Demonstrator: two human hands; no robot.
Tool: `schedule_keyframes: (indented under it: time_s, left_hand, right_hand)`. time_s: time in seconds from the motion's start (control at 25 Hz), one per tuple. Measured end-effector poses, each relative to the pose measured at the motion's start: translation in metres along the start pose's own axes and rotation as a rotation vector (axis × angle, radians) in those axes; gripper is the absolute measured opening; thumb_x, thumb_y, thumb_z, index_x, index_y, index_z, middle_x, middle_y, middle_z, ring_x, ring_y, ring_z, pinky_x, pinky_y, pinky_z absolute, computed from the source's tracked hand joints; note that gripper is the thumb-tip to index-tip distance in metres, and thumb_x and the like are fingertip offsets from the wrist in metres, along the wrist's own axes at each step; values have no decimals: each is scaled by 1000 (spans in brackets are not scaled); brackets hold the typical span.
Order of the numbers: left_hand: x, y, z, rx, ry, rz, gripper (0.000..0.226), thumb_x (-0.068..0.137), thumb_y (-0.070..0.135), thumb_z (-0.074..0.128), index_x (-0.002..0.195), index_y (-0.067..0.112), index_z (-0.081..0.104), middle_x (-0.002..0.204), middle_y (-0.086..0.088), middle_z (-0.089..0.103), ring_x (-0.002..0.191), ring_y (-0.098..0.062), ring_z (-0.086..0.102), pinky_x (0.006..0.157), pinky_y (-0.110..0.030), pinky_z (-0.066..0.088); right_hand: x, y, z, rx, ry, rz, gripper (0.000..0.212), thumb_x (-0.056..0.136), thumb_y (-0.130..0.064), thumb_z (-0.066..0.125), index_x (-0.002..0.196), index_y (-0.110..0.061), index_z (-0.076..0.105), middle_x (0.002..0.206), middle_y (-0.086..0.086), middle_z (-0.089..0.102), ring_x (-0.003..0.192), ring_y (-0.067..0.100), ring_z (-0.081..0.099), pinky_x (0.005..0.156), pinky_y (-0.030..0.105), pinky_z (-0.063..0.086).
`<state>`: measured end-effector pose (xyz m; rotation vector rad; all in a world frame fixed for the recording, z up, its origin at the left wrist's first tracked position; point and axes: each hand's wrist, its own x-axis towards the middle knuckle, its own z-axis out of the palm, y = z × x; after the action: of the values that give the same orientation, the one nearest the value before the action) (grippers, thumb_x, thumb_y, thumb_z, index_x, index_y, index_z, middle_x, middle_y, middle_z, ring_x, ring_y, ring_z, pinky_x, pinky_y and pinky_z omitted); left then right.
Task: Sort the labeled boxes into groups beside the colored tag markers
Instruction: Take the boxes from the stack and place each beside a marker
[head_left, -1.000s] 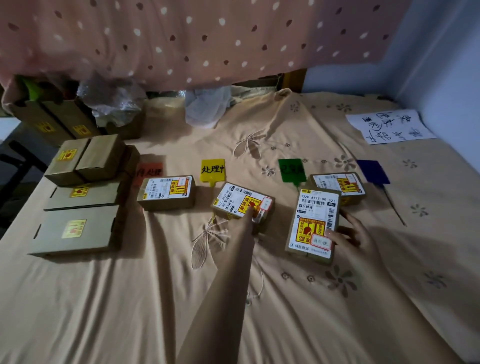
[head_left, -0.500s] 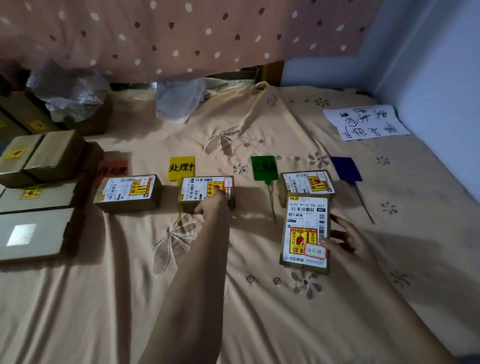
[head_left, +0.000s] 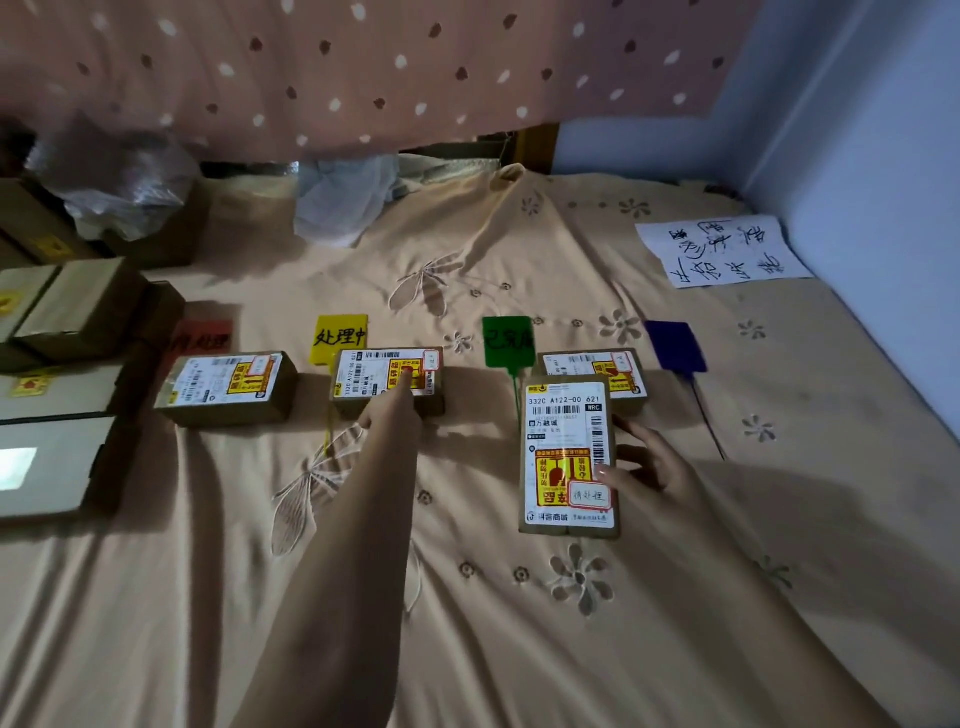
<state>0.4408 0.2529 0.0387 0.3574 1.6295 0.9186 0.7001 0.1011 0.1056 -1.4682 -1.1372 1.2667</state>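
Note:
Four tag markers lie in a row on the bedsheet: red (head_left: 203, 339), yellow (head_left: 340, 338), green (head_left: 508, 340) and blue (head_left: 675, 345). One labeled box (head_left: 228, 387) sits below the red tag. A second box (head_left: 382, 376) lies just right of the yellow tag, and my left hand (head_left: 392, 413) rests on its front edge, fingers curled. A third box (head_left: 605, 371) lies between the green and blue tags. My right hand (head_left: 647, 462) holds a fourth labeled box (head_left: 569, 457) by its right side, label up, in front of the third box.
Several plain brown boxes (head_left: 67, 332) are stacked along the left edge. Crumpled plastic bags (head_left: 119, 182) and a white bag (head_left: 343, 197) lie at the back under a dotted curtain. A handwritten paper sheet (head_left: 722, 249) sits at the far right by the blue wall.
My left hand slid the second box left and back, from between the yellow and green tags to beside the yellow tag. The right hand kept its box almost still. The view shifted right.

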Motion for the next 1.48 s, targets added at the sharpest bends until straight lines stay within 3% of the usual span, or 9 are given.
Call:
schedule_keyframes:
  time_s: [0.16, 0.28, 0.44, 0.56, 0.68, 0.96, 1.12, 1.28, 1.48]
  left_hand:
    - [-82, 14, -5, 163, 188, 382, 77, 84, 28, 69, 144, 5, 27, 137, -17, 41, 122, -31, 48, 93, -33, 48]
    - [-138, 18, -20, 396, -309, 554, 57, 88, 18, 62, 140, 15, 40, 118, -5, 55, 92, -6, 59, 70, -7, 50]
    - [-147, 21, -55, 466, -578, 384, 45, 85, 21, 66, 126, 35, 53, 111, -3, 66, 98, -21, 68, 83, -42, 58]
    - [-138, 8, -80, 325, -482, 411, 43, 84, 18, 68, 126, 23, 59, 104, -8, 70, 86, -20, 70, 80, -46, 58]
    - [-121, -6, -126, 26, -222, 405, 39, 86, 17, 66, 125, 18, 60, 93, -11, 68, 70, -13, 68, 62, -29, 60]
    - [-70, -23, -253, 24, 90, 475, 29, 84, 23, 68, 113, 20, 64, 98, 2, 73, 83, -4, 69, 73, -23, 57]
    - [-33, -16, -294, 246, 183, 449, 34, 80, 34, 67, 109, 15, 67, 102, -5, 72, 93, -21, 68, 84, -40, 55]
    - [-10, 1, -296, 334, 228, 441, 32, 86, 24, 63, 115, 10, 63, 110, -8, 70, 101, -25, 64, 83, -32, 49]
    - [21, 11, -298, 436, 247, 418, 38, 89, 20, 61, 120, 1, 57, 119, -16, 64, 110, -31, 59, 78, -27, 39]
  right_hand:
    - [10, -9, 5, 13, -119, 12, 54, 65, -30, 81, 113, -38, 57, 104, -3, 73, 97, 16, 69, 78, 33, 58]
    - [19, -16, 14, 27, -278, 49, 58, 54, -39, 74, 110, -33, 58, 99, 0, 73, 91, 17, 71, 71, 28, 57]
    - [17, -34, 42, 24, -384, 80, 50, 55, -34, 73, 104, -29, 61, 89, -6, 75, 79, 13, 72, 60, 21, 55]
    - [10, -35, 71, 44, -157, 70, 21, 85, -24, 60, 105, -24, 64, 88, -3, 74, 86, 13, 71, 63, 17, 52]
    - [-19, -19, 116, 27, 137, 27, 28, 98, -20, 37, 115, -18, 60, 113, 3, 66, 107, 21, 61, 83, 25, 48]
    - [-31, -22, 294, -27, -117, 91, 49, 73, -52, 40, 115, -36, 58, 132, -10, 57, 125, 6, 50, 109, 31, 38]
    - [-13, -30, 351, -44, -120, 180, 24, 95, -25, 39, 98, -32, 62, 109, -12, 58, 111, 8, 51, 85, 0, 37]
    - [38, 35, 376, -101, -109, 243, 36, 70, -62, 36, 94, -55, 63, 130, -6, 58, 126, 18, 46, 110, 47, 33]
    - [68, 64, 389, -172, -50, 358, 49, 64, -70, 35, 105, -55, 57, 127, -13, 55, 122, 14, 47, 107, 44, 34]
